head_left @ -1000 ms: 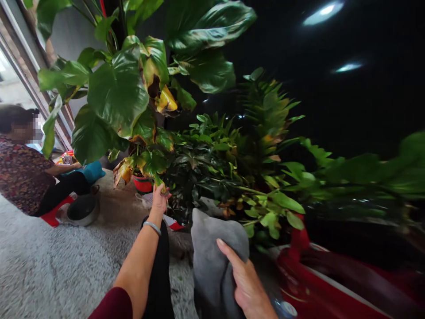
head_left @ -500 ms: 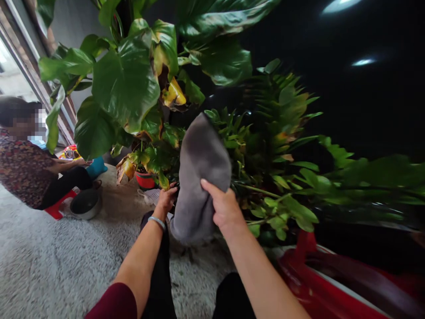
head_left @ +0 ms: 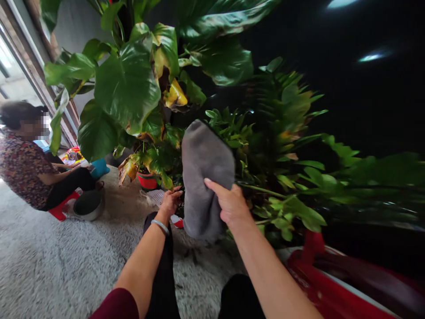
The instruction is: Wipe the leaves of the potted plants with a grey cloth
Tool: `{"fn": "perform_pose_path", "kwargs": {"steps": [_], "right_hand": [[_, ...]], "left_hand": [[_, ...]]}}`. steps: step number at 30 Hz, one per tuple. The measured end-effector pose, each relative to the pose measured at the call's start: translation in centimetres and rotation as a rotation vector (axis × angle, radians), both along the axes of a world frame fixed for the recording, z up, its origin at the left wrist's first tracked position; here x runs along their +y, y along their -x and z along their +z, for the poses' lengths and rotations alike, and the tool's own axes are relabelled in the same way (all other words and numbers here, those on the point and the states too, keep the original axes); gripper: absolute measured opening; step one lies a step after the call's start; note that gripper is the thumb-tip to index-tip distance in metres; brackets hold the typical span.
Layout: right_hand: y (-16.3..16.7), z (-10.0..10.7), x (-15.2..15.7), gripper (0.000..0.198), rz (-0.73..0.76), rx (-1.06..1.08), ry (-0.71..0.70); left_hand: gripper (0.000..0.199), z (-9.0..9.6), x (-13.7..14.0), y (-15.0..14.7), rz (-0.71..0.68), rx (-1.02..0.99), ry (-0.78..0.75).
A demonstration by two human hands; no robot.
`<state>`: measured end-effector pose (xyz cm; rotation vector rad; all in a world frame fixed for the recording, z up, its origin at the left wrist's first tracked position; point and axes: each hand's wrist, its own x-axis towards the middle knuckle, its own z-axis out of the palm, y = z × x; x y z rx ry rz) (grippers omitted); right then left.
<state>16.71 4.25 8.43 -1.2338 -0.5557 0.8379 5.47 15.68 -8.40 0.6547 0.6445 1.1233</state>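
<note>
A grey, fuzzy, sole-shaped piece [head_left: 206,155] is held up in front of me, its narrower end pointing away. My right hand [head_left: 234,204] grips its right side, thumb pressed flat on the grey face and the other fingers hidden behind. My left hand [head_left: 170,202], with a bangle [head_left: 160,227] on the wrist, is just left of the piece. Its fingers are drawn together; whatever they pinch is too dark and small to make out. Below that hand, a small red and white item [head_left: 177,221] shows partly behind the grey piece.
Leafy potted plants [head_left: 128,84] crowd the area ahead, one in a red pot [head_left: 146,180]. At left a person [head_left: 26,159] sits on a red stool [head_left: 61,207] by a grey basin [head_left: 88,206]. A red bag-like object [head_left: 318,270] lies at lower right on the concrete floor [head_left: 66,261].
Both hands and the grey piece have shifted slightly right in view. More of its surface faces me, a gap has opened beside my left hand, and the red and white item shows.
</note>
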Motion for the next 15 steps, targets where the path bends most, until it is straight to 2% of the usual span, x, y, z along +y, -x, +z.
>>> {"fn": "perform_pose_path", "kwargs": {"steps": [2, 4, 6, 8, 10, 13, 15], "right_hand": [[0.3, -3.1, -0.7, 0.03, 0.024, 0.018, 0.171], [0.4, -5.9, -3.3, 0.025, 0.092, 0.011, 0.281], [0.2, -6.9, -6.5, 0.025, 0.225, 0.005, 0.324], [-0.2, -5.7, -8.4, 0.031, 0.319, -0.008, 0.279], [-0.7, -3.2, -8.3, 0.036, 0.315, -0.022, 0.165], [-1.1, -0.5, -4.9, 0.039, 0.12, 0.001, 0.001], [-0.8, -1.0, -2.9, 0.038, 0.0, 0.052, 0.004]], "left_hand": [[0.038, 0.1, -0.1, 0.0, 0.017, -0.016, -0.001], [0.036, 0.2, -0.1, 0.1, 0.062, -0.027, 0.008], [0.036, 0.4, -0.1, 0.3, 0.089, -0.019, 0.018], [0.038, 0.6, 0.0, 0.5, 0.087, -0.003, 0.031], [0.042, 0.8, -0.2, 0.4, 0.062, 0.008, 0.033], [0.043, 0.8, -0.6, 0.1, 0.001, 0.011, 0.006], [0.041, 0.7, -0.9, -0.1, -0.028, 0.01, -0.019]]}}
